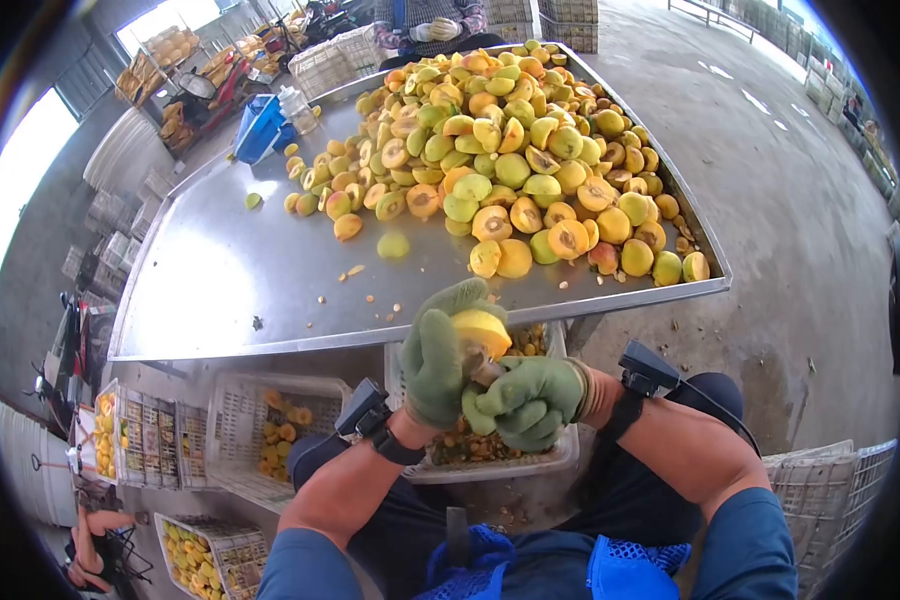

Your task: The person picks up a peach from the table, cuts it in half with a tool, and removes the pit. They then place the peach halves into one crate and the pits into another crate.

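Observation:
My left hand [438, 362], in a green glove, is closed around a yellow peach half [482, 330], just in front of the table's near edge. My right hand [532, 402], gloved the same way, is a fist right beside it. A short greyish tool [486, 372] sticks out of that fist against the underside of the peach half; most of it is hidden by the fingers. Beyond my hands, a heap of halved peaches [510, 170], several with pits showing, covers much of the metal table [210, 270]. Under my hands stands a crate [560, 455] with peach scraps in it.
Left of my legs, white crates [232, 420] hold peach pieces. A blue container [260, 128] and a clear bottle [296, 108] stand at the table's far left. Across the table sits a person with gloved hands [437, 30]. Stacked crates [830, 500] are at my right.

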Motion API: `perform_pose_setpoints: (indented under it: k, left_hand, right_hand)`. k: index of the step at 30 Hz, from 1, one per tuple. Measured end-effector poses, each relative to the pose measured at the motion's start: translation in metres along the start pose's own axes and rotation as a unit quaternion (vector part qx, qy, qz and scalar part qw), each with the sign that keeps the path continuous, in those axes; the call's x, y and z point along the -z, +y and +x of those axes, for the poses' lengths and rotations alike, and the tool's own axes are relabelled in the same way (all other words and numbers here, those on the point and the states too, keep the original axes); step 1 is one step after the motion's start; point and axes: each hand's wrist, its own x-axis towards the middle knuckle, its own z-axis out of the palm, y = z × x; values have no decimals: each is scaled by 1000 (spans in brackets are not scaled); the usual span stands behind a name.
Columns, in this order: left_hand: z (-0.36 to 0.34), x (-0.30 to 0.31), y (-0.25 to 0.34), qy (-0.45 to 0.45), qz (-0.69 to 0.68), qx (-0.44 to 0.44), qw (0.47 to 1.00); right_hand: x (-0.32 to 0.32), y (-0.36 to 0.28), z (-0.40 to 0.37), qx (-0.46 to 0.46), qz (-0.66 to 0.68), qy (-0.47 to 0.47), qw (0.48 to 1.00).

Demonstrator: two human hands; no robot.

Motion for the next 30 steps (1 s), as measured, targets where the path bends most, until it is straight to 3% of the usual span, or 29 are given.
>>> perform_pose_setpoints:
  k: [2, 3, 4, 5, 8, 9, 14, 17, 18, 19, 20, 21, 22, 24, 25, 27, 29, 30]
  left_hand:
    - [3, 4, 0, 40, 5, 2, 999]
    - [8, 5, 2, 70, 24, -5, 997]
    - [11, 9, 6, 103, 44, -13, 994]
    - [13, 14, 13, 147, -61, 97, 982]
    - [14, 45, -3, 117, -175, 137, 968]
    - [16, 41, -1, 155, -186, 151, 958]
    - [10, 49, 9, 145, -80, 158, 974]
    - [9, 72, 37, 129, 89, 176, 972]
    - [7, 88, 49, 118, 159, 180, 964]
    - [2, 116, 54, 101, 236, 201, 945]
    - [-5, 154, 54, 82, 312, 221, 920]
    - [-22, 209, 55, -15, 503, 236, 832]
    - [-33, 245, 57, -114, 666, 238, 698]
    - [-14, 212, 84, -56, 714, 331, 615]
    - [-3, 197, 91, -25, 731, 373, 571]
    - [23, 207, 53, 41, 725, 80, 682]
    - [79, 188, 11, 41, 683, -20, 729]
    - [110, 183, -15, 34, 691, -58, 720]
  right_hand:
    - [-21, -4, 3, 13, -145, 144, 979]
    - [-21, -3, 3, 13, -237, 152, 959]
    - [-20, -4, 3, 3, -247, 148, 958]
    - [-21, -3, 3, -9, -256, 146, 955]
    - [-27, -6, 4, -22, -330, 160, 930]
    - [-28, -5, 6, -27, -352, 174, 919]
    - [-37, -14, 12, -151, -467, 268, 829]
    - [-24, -11, 9, -149, -728, 198, 639]
    - [-12, 0, 3, -67, -803, 145, 574]
    - [5, 17, -7, 19, -862, 89, 499]
    - [-5, 15, -10, -7, -859, 91, 504]
    - [-14, 13, -13, -33, -855, 94, 508]
    - [-24, 11, -15, -58, -852, 96, 512]
    - [-52, -1, -13, -159, -757, 193, 604]
    - [-44, 3, -14, -122, -753, 201, 614]
    - [-31, -1, -8, -102, -751, 251, 602]
    - [-28, -7, -5, -58, -745, 303, 591]
    - [-28, -11, -5, -23, -740, 330, 585]
